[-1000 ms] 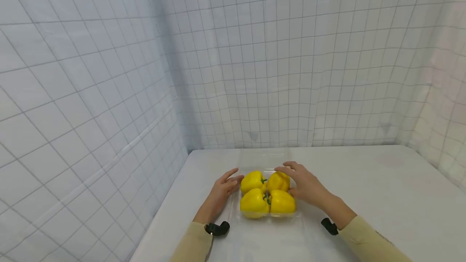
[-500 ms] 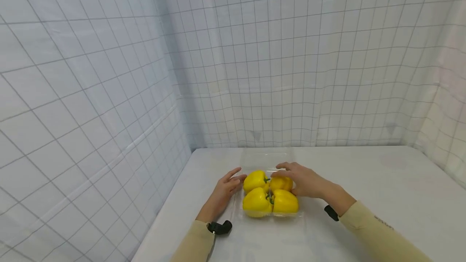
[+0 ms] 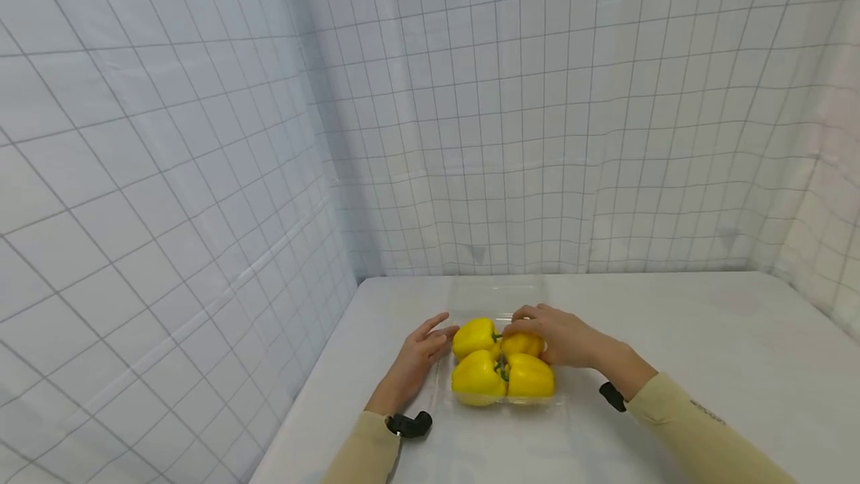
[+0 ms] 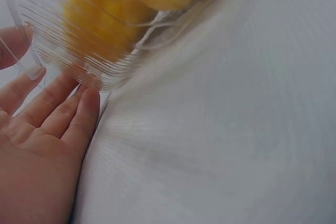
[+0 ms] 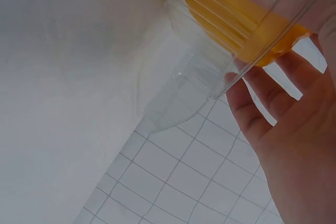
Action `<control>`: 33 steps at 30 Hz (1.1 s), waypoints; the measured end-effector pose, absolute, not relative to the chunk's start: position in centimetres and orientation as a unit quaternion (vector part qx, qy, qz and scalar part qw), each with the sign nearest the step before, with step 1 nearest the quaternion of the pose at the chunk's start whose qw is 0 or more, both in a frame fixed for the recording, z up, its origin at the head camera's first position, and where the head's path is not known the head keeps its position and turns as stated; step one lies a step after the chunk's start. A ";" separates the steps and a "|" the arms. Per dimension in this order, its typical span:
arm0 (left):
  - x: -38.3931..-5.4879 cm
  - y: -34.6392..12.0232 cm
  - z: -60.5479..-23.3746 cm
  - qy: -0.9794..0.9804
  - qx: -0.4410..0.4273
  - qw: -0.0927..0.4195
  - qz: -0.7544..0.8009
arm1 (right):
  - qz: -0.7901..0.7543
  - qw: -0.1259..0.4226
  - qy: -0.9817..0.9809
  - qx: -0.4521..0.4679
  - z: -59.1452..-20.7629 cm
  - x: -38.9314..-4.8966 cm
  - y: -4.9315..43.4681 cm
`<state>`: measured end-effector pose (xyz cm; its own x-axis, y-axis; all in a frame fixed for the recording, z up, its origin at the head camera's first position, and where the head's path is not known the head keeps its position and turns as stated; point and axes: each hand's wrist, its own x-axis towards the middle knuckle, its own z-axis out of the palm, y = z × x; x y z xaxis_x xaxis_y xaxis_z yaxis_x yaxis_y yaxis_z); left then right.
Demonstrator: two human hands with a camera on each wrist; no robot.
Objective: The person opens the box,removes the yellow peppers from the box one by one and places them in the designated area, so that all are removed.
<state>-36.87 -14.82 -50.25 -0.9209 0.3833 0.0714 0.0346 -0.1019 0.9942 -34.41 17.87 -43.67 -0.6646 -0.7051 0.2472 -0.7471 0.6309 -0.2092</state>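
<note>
Several yellow bell peppers sit in a clear plastic clamshell box on the white table, two in the back row and two in front. In the head view, my right hand [image 3: 563,336] grips the back right bell pepper [image 3: 522,343], fingers over its far side and thumb at its right. Its thumb shows through the plastic in the right wrist view. My left hand [image 3: 416,358] has its relaxed fingers against the ribbed side wall [image 4: 92,61] of the box, beside the back left bell pepper [image 3: 474,337]. The front left bell pepper [image 3: 477,373] and front right bell pepper [image 3: 532,377] lie untouched.
The box's clear lid [image 3: 497,293] lies folded back toward the rear edge of the white table [image 3: 672,364]. Grid-patterned white curtains [image 3: 497,133] hang behind the table and along its left side. Black straps [image 3: 410,424] circle both wrists.
My right hand has closed in over the back right pepper, covering more of it and curling its fingers round it. The left hand stays by the box. The head view has shifted slightly.
</note>
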 end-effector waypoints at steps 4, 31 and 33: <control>-36.7 -14.8 -50.4 0.660 0.158 0.121 0.724 | 0.163 0.061 -0.901 0.398 -44.0 -34.4 18.1; -37.0 -14.9 -50.2 0.663 0.170 0.125 0.718 | 0.254 0.108 -0.888 0.368 -43.2 -33.8 19.3; -37.0 -15.0 -50.2 0.662 0.170 0.125 0.719 | 0.262 0.108 -0.888 0.363 -43.2 -33.8 19.4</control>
